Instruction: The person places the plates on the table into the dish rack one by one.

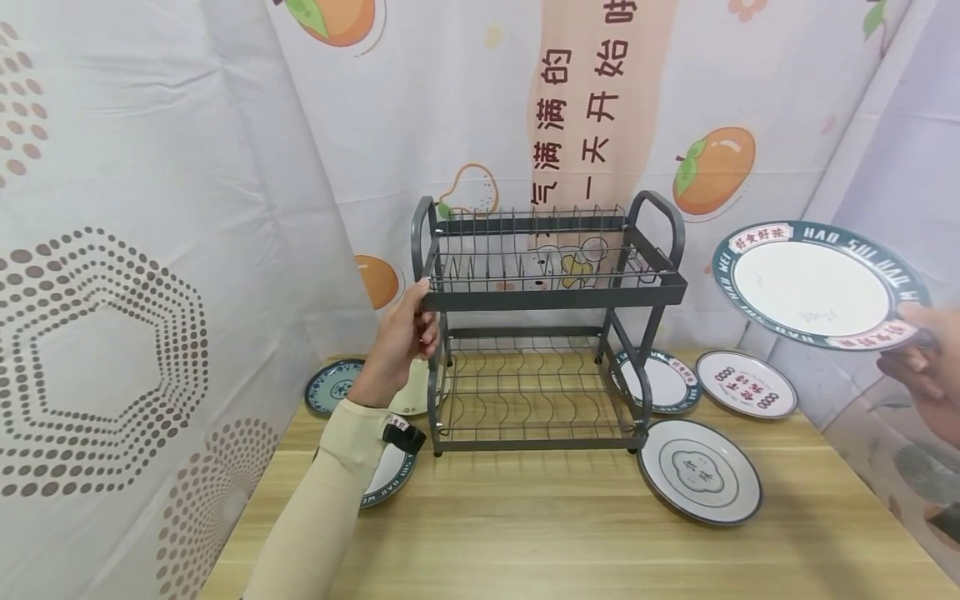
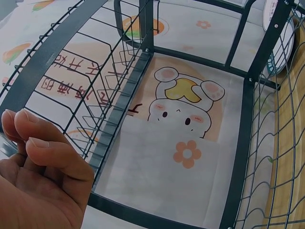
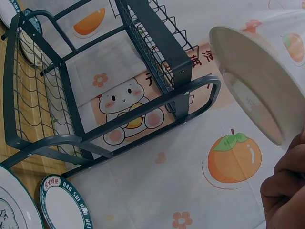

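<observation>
A two-tier dark metal dish rack (image 1: 551, 298) with wire shelves stands upright on the wooden table; both its tiers hold nothing. At the upper tier's front left corner, my left hand (image 1: 401, 337) grips the frame, its fingers curled. The left wrist view has that hand (image 2: 45, 167) beside the front bar. Out to the right, my right hand (image 1: 926, 358) pinches the edge of a white plate (image 1: 813, 287) with a green lettered rim, raised above the table and apart from the rack. From the right wrist, only the plate's pale underside (image 3: 257, 86) shows.
Right of the rack lie a grey-ringed plate (image 1: 701, 471), a green-rimmed plate (image 1: 666, 383) and a red-lettered plate (image 1: 746, 385). On the left are a blue patterned plate (image 1: 330, 387), a cream plate (image 1: 411, 396) and a green-rimmed plate (image 1: 393, 479) partly under my forearm. A printed curtain (image 1: 465, 108) hangs behind.
</observation>
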The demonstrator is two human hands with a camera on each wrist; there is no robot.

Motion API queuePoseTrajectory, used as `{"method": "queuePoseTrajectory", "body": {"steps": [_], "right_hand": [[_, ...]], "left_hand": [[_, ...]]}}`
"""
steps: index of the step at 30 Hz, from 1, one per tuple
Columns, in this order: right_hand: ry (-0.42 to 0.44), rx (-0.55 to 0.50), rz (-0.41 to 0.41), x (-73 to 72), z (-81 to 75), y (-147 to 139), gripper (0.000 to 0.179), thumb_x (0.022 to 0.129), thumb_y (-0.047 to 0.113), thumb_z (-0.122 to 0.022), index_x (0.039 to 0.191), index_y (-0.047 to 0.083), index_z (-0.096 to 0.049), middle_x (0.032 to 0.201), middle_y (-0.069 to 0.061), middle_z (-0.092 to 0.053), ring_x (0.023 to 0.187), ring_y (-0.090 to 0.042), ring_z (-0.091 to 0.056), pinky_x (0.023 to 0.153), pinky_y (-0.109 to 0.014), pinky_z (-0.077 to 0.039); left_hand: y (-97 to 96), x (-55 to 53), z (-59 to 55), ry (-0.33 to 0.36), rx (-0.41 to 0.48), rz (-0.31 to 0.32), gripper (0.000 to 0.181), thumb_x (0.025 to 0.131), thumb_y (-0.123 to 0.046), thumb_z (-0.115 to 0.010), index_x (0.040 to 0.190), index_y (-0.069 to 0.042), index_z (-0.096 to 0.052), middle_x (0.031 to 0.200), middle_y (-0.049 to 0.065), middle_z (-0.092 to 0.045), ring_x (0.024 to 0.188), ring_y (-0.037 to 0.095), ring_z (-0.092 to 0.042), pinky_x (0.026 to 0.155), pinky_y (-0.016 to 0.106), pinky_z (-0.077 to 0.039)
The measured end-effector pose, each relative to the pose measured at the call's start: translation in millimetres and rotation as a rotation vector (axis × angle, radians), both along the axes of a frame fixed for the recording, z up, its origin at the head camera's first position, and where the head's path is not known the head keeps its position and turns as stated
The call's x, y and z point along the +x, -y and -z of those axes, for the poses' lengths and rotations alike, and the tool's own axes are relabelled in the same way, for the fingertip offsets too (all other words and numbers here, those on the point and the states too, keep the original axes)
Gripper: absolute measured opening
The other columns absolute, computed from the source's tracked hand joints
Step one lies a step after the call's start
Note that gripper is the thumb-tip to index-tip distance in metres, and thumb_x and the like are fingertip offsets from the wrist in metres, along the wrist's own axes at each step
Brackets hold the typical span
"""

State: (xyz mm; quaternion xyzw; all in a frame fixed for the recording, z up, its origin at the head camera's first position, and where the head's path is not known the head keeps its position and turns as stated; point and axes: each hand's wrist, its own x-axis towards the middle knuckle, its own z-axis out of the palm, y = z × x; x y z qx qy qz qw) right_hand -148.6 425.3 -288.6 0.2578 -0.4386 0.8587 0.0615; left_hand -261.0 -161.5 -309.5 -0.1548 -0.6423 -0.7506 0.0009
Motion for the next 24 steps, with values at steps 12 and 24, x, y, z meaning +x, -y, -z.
{"method": "queuePoseTrajectory", "body": {"steps": [12,24], "right_hand": [[-0.038,0.166,0.155,-1.7,-13.6,17,0.045,0.11,-0.007,-0.022,0.129,-0.01,-0.063,0.066,-0.01,-0.063,0.044,-0.015,-0.013,0.035,-0.021,-0.001],[-0.008,0.172,0.229,-7.7,-33.2,30,0.04,0.11,-0.005,-0.027,0.131,-0.003,-0.062,0.076,-0.015,-0.069,0.047,-0.014,-0.021,0.038,-0.022,-0.004]], "left_hand": [[-0.4,1.2,0.0,-0.008,-0.012,0.001,0.057,0.104,-0.058,-0.049,0.074,-0.011,-0.039,0.057,0.0,-0.04,0.048,0.016,-0.04,0.047,0.028,-0.034],[-1.3,0.8,-0.3,-0.014,-0.01,-0.015,0.056,0.103,-0.059,-0.05,0.075,-0.011,-0.04,0.056,0.0,-0.041,0.047,0.016,-0.041,0.046,0.027,-0.035]]}}
